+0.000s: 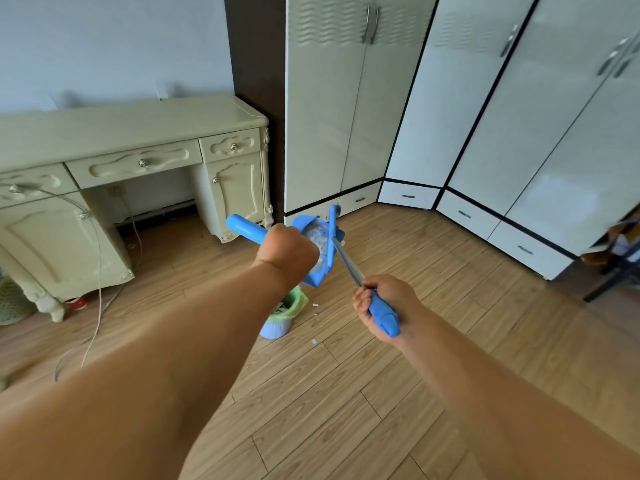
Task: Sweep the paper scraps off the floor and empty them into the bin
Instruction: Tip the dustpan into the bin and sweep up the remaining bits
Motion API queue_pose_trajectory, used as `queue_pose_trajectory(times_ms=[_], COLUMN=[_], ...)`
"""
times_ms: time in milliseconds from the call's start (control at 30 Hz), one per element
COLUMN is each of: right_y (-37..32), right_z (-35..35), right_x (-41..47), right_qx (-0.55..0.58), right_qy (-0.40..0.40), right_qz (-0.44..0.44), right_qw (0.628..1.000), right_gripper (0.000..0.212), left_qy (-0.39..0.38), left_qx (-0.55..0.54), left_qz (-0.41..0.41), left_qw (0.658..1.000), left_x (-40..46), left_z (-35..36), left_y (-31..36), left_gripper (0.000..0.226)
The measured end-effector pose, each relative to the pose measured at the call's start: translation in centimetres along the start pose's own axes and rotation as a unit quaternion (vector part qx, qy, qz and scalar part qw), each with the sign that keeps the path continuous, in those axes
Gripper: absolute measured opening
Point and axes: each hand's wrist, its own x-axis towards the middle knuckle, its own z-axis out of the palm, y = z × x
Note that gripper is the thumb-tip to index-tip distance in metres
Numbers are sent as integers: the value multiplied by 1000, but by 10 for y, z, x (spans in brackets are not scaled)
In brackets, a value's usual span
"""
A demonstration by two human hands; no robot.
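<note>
Left hand (287, 252) closed tight on blue dustpan handle (244, 228), grip wrapped all round it. Right hand (379, 306) closed on blue broom handle (384, 315), w/ silver pole (346, 259) running up and away to the dustpan. Both arms bare, reaching fwd.

Dustpan (320, 247) held up in the air, tipped on its side, right above the bin (282, 315). White paper scraps (318, 239) seen inside the pan, maybe stuck near the back; blurry, hard to tell how many. Broom pole crossing in front of the pan's open side, touching or nearly touching it.

Bin small, pale blue, w/ green bag liner, standing on wood floor (398, 393) under the left wrist. Some white stuff inside the bin. Few tiny loose scraps (315, 305) on floor just beside the bin, right side, plus one more a bit nearer the camera.

Cream desk (131, 161) w/ drawers at left by the wall, thin cord (100, 271) hanging down from it onto the floor. Tall white wardrobes (485, 116) w/ black trim filling the corner behind and to the right. Green basket (12, 303) at far left edge, partly cut off.
</note>
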Motion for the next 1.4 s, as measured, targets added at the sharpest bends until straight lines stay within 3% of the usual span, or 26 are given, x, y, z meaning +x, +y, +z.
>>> queue_pose_trajectory(times_ms=[133, 300, 667, 800, 1000, 1200, 1400], right_y=[-31, -73, -145, -153, -140, -124, -119], right_z=[-12, -41, -121, -128, -128, -136, -140], right_x=[6, 22, 89, 120, 170, 202, 236], right_qx=[-35, -96, -165, -213, -234, -277, -424], right_qy=[20, 37, 74, 96, 99, 106, 140], right_qz=[-25, -31, 91, 125, 135, 142, 103], right_qw=[999, 994, 979, 964, 958, 944, 889], right_gripper=[21, 18, 24, 28, 20, 21, 25], left_qy=[22, -10, -120, -165, -208, -261, -296], left_qx=[-86, -213, -369, -389, -380, -386, -389], left_qz=[-57, -125, -261, -293, -280, -310, -338], left_qw=[994, 969, 884, 857, 856, 829, 804], left_x=[32, 69, 136, 137, 135, 114, 108], left_z=[-17, -32, 4, 27, 43, 81, 109], left_y=[19, 55, 134, 148, 155, 141, 133], left_gripper=[22, 24, 23, 22, 23, 20, 19])
